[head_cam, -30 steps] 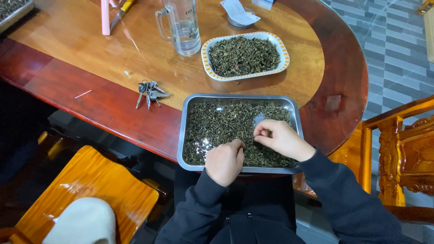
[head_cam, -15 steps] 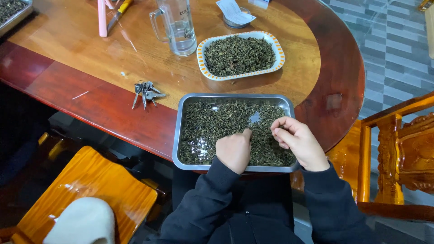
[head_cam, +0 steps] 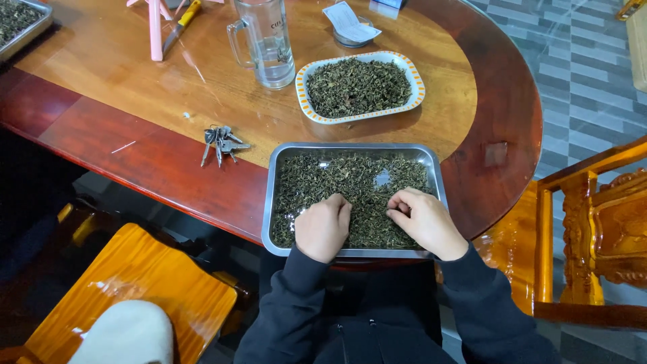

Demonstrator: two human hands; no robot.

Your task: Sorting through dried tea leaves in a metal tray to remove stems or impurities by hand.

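A: Going from the left, what's on the tabletop point(head_cam: 135, 87)?

B: At the far-left corner I see part of a tray of dark leaves point(head_cam: 17, 20). Next a pink stand point(head_cam: 156, 27) and a yellow-handled knife point(head_cam: 182, 19) by the far edge, then a bunch of keys point(head_cam: 219, 141) lying where the light wood meets the red border. A glass mug point(head_cam: 266, 40) stands further back, with an orange-rimmed dish of dried leaves point(head_cam: 360, 86) just to its right.

A: And the hands?

B: Both are in the steel tray point(head_cam: 271, 195) at the near edge, which overhangs that edge a little. It is filled with dried leaves point(head_cam: 350, 178). My left hand point(head_cam: 322, 228) rests curled, knuckles up, on the leaves near the tray's front middle; I cannot tell whether its grip holds anything. My right hand point(head_cam: 423, 222) sits just beside it, apart, fingertips pinched together on the leaves.

A: Anything past them?

B: A carved wooden chair point(head_cam: 593, 222) beyond the right edge.
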